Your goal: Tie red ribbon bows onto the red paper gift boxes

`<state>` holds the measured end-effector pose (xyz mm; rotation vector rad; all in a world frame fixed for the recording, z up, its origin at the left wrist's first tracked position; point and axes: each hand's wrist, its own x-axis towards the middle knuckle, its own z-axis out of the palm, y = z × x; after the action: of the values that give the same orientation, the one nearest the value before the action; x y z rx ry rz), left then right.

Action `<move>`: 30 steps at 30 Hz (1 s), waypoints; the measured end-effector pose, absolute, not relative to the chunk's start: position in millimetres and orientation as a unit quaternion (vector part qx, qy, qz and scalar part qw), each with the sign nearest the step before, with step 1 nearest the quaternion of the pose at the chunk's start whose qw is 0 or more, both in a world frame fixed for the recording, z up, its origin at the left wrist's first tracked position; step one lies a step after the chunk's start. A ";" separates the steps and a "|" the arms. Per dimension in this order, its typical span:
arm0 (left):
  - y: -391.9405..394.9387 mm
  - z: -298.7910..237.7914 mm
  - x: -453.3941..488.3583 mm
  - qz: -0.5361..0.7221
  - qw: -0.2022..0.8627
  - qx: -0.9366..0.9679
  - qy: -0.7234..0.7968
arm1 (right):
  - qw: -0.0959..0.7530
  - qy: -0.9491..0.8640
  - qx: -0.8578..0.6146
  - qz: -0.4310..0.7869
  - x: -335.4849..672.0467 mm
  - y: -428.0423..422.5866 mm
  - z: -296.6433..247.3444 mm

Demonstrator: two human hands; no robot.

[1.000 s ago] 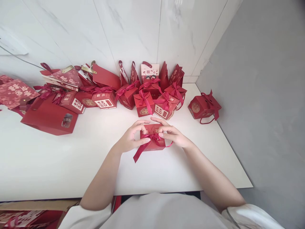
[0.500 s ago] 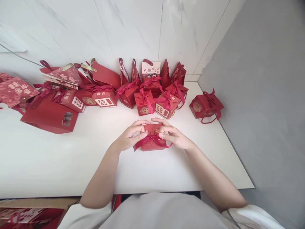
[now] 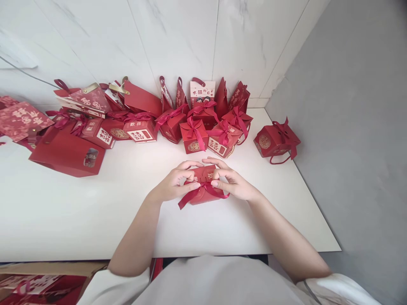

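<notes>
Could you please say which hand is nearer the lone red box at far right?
Right. The right hand is left of the lone red box, lower in view; the left hand lies farther left.

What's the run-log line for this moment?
left hand: thumb at ribbon bow | right hand: thumb at bow | red box: between hands | white table: more red boxes behind

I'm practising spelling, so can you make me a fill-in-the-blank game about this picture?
1. Counting the left hand and right hand, ____ bare hands are at the small rectangular red cardboard box.
2. Beneath it spreads a flat, smooth table coloured ____.
3. Left or right? A lone red cardboard box with a crimson ribbon stands on the picture's ____ side.

Missing words: two; white; right.
</notes>
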<state>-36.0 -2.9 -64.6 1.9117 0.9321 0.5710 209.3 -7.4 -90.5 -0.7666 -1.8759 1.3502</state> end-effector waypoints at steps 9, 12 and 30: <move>-3.6 -59.6 -38.3 0.212 0.441 0.784 0.382 | 0.348 -0.745 -0.298 0.485 213.5 -8.3 -87.9; -4.2 -57.4 -39.1 0.209 0.432 0.787 0.388 | 0.342 -0.752 -0.295 0.480 214.5 -7.7 -87.2; 2.4 -65.2 -43.1 0.284 0.488 0.727 0.389 | 0.366 -0.730 -0.332 0.472 216.4 -1.9 -89.6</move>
<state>-43.1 2.4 -65.2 1.7684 0.9468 0.6915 216.4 -1.9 -89.6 -0.8530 -1.8771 1.2123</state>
